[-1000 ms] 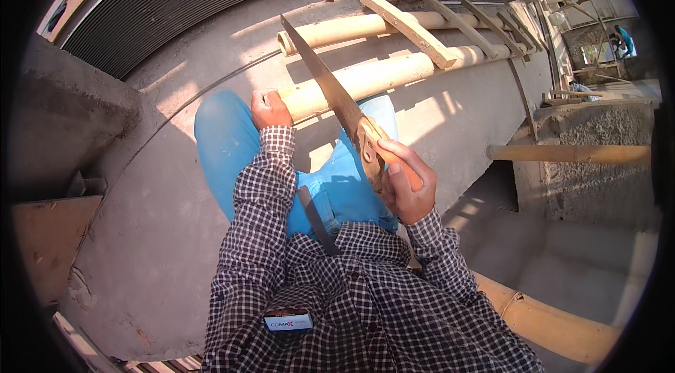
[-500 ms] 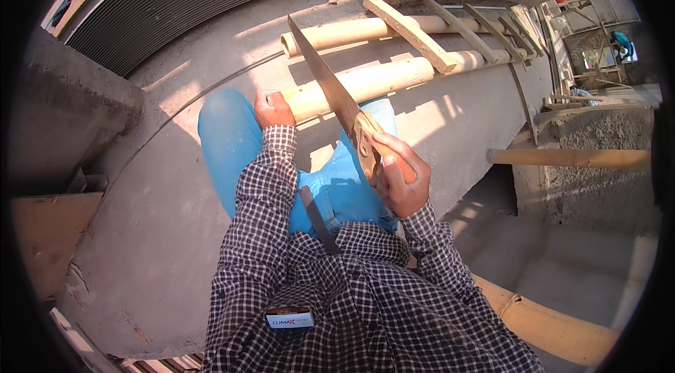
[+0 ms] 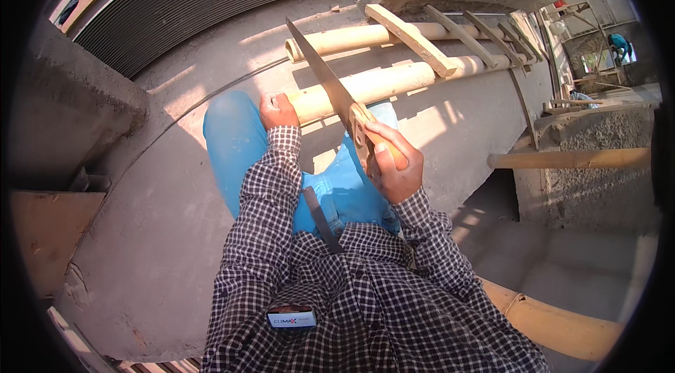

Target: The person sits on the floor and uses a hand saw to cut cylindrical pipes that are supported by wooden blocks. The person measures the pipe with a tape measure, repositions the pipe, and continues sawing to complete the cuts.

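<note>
My right hand [image 3: 397, 165] is wrapped round the wooden handle of a hand saw [image 3: 325, 78]. Its long blade slants up and to the left, crossing the nearer bamboo pole [image 3: 390, 82] a little way in from the pole's near end. Whether the teeth touch the bamboo I cannot tell. At that end my left hand [image 3: 278, 111] grips the pole, fingers curled over its tip between my knees. Beyond lies a second bamboo pole [image 3: 337, 40], roughly parallel. Several wooden slats, such as the nearest slat [image 3: 411, 39], lie across both poles like ladder rungs.
A ribbed metal shutter [image 3: 232, 0] runs along the far left. Rough concrete blocks [image 3: 77, 92] stand at left and right. Past the floor's right edge is a lower level, with a bamboo pole [image 3: 569, 159] jutting across. Another person [image 3: 620, 47] bends over at far right.
My right hand and the saw have shifted slightly up and left along the blade's line. My left hand keeps its hold on the bamboo pole. The whole view has moved a little.
</note>
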The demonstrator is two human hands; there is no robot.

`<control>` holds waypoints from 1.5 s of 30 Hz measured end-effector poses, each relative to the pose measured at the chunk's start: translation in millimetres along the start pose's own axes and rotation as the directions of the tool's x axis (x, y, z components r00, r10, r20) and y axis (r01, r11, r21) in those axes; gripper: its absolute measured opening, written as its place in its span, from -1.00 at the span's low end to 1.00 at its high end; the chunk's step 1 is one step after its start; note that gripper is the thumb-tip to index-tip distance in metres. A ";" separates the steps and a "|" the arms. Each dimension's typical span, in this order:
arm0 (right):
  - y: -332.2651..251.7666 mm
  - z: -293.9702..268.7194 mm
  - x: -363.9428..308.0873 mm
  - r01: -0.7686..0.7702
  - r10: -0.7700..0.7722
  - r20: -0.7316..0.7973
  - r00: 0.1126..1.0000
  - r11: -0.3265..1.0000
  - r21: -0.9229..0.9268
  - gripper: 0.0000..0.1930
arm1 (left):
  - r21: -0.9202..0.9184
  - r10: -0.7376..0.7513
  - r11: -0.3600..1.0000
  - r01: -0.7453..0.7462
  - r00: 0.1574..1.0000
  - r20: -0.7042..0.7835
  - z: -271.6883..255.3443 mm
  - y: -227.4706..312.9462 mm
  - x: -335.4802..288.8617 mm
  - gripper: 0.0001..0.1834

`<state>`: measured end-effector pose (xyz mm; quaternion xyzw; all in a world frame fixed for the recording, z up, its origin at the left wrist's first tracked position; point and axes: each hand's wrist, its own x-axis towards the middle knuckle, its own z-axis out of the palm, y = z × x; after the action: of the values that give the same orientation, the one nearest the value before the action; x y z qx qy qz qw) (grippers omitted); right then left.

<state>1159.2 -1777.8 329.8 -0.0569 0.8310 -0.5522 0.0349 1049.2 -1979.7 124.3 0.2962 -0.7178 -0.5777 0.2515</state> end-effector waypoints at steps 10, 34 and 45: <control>13.0 13.8 34.9 0.050 -0.042 -0.127 0.991 0.997 0.063 -0.67 | -0.019 0.071 0.997 -0.072 0.997 -0.012 29.0 -2.8 -3.9 -0.76; -39.3 -60.1 -116.7 -0.021 0.023 0.035 0.999 0.998 -0.055 -0.62 | -0.054 -0.013 0.998 0.012 1.000 -0.023 8.0 -0.1 -4.3 -0.78; 10.2 32.8 58.4 -0.010 0.012 -0.038 0.999 0.998 0.054 -0.70 | -0.050 -0.001 0.999 0.000 0.999 -0.035 15.0 -9.8 -1.3 -0.78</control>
<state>1104.7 -1811.6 308.0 -0.0409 0.8167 -0.5751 0.0235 1040.9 -1970.2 111.6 0.2999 -0.6987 -0.5903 0.2711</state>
